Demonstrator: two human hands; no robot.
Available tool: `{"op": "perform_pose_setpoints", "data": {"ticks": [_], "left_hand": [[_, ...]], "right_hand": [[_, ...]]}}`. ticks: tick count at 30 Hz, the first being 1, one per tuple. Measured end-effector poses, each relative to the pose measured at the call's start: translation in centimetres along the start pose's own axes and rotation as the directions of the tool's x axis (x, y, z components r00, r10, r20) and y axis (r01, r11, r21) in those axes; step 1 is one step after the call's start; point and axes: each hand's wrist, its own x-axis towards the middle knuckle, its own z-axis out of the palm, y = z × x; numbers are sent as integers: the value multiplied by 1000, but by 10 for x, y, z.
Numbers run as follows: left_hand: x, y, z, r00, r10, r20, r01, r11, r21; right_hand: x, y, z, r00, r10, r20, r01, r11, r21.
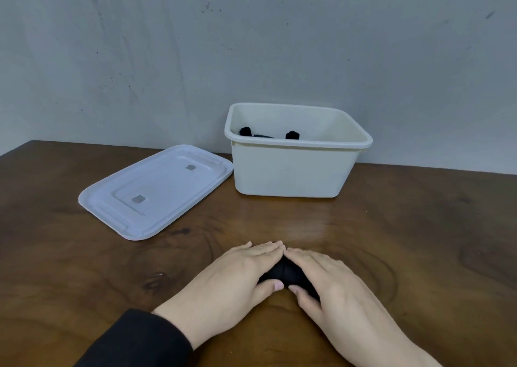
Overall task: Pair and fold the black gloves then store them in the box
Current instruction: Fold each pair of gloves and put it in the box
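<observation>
A: Where are the folded black gloves (282,272) sitting?
B: On the wooden table (84,254), under both hands. The left hand (237,274) and right hand (327,280) are pressing on them, fingers together, thumbs tucking the near edge.
A: And the box (293,168)?
B: Standing open behind, holding more black gloves (265,134), its lid (156,190) lying beside.

Black gloves (282,273) bundled on table, mostly covered; cream box (291,170) upright, open, holding more black gloves (268,134).
</observation>
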Motion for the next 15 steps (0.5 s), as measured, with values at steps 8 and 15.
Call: {"op": "perform_pose_setpoints", "data": {"ticks": [8, 15], "left_hand": [[-1, -16, -22, 928, -277, -250, 168, 909, -381], [12, -38, -24, 838, -397, -375, 283, 903, -323]], "right_hand": [[11, 23, -36, 975, 75, -210, -42, 987, 158], [104, 39, -136, 946, 72, -315, -54, 996, 64]]}}
